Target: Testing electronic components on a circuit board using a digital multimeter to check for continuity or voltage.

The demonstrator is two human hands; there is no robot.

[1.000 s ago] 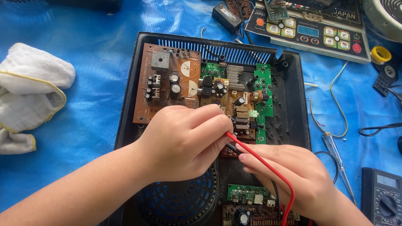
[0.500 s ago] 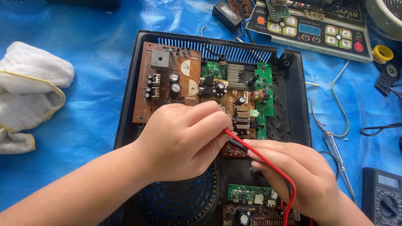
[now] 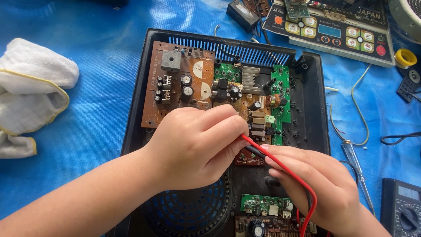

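While probing the brown circuit board inside the black casing: left hand pinching the red probe lead, right hand pinching the black probe; keeping both tips steady, apart, on 1 joint each.

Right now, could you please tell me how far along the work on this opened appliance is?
Done: the black housing lies open, circuit boards bared, control panel set aside. In hand: the left hand and right hand press a red probe lead and a dark probe to the board. Left: the housing is not yet closed.
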